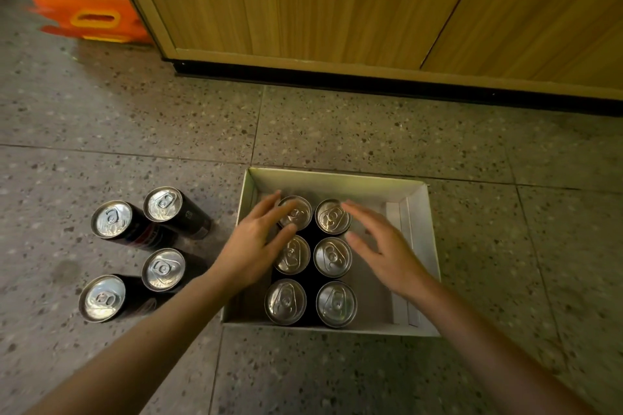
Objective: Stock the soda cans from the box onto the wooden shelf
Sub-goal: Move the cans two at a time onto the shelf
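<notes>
A light wooden cabinet front (337,0) with a black plinth is filling the frame from 10 to 2 o'clock, and no shelf surface is showing. The speckled grey terrazzo floor (337,125) is carrying everything else. At 5 o'clock from centre, a shallow white cardboard box (423,246) is sitting open, holding six dark, silver-topped soda cans (332,256) upright in two touching columns. At 8 o'clock, four loose dark cans (163,269) are standing on the floor, well apart from the box.

The step in hand looks like picking from the box. The left hand (251,248) is hovering over the left column, fingers (269,204) spread and gripping nothing. The right hand (381,246) is hanging over the right column, likewise spread and empty.

Next, each hand probably needs to be closing around one far-row can, lifting it straight up clear of its neighbours.
</notes>
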The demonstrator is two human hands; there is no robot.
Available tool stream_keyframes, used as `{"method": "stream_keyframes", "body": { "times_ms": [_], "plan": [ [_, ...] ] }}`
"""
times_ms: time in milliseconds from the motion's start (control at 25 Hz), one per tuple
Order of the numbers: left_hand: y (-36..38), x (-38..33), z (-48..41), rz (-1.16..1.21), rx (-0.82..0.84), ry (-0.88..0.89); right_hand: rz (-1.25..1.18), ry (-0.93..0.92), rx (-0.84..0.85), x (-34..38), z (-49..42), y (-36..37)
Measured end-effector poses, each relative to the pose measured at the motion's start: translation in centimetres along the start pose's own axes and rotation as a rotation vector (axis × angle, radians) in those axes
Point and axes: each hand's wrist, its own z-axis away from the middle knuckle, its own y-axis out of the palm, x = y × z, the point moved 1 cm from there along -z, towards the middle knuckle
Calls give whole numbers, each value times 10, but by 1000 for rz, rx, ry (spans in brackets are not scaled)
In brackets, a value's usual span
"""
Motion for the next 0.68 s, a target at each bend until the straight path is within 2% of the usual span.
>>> {"method": "stream_keyframes", "body": {
  "times_ms": [160,320,520,680],
  "plan": [
    [4,6,-13,72,22,-7,44,3,24,-9,-25,16],
    [1,2,-38,49,-44,-37,81,-21,-95,-8,-50,18],
    [9,-1,-56,43,-123,-103,23,58,-304,-6,-64,29],
    [2,-1,-55,147,-199,-162,-99,121,-356,-4,-61,18]
  ]
}}
